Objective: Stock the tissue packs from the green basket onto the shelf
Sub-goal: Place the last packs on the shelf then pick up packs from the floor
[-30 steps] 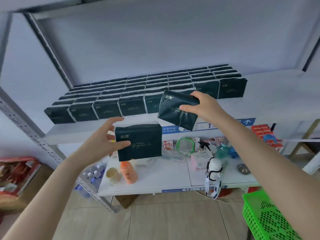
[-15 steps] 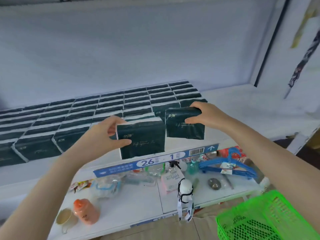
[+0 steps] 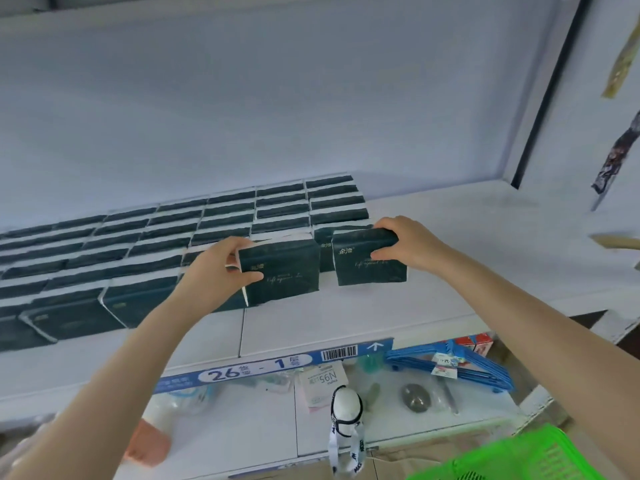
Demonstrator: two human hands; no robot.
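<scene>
**Both hands on tissue packs, at the shelf**

Left hand (image 3: 221,268): fingers curled over the top left corner of a dark green tissue pack (image 3: 284,271), thumb pressed on its front face. The pack stands upright at the front of the stocked rows (image 3: 173,237), just right of the front-row packs. Whether its bottom edge touches the board cannot be told.

Right hand (image 3: 405,242): gripping a second tissue pack (image 3: 367,261) at its upper right corner, fingers over the top, thumb on the front. This pack stands upright on the white shelf (image 3: 346,313), just beside the left one, with a narrow gap between them.

The green basket (image 3: 519,455) sits low at the right, below the shelf. A blue label strip (image 3: 259,367) runs along the shelf's front edge.

Against half a second ago: both packs then hung out in front of the shelf edge, the left one covering part of the label strip. Now both are in over the board, level with the front row. Both grips are unchanged.
</scene>
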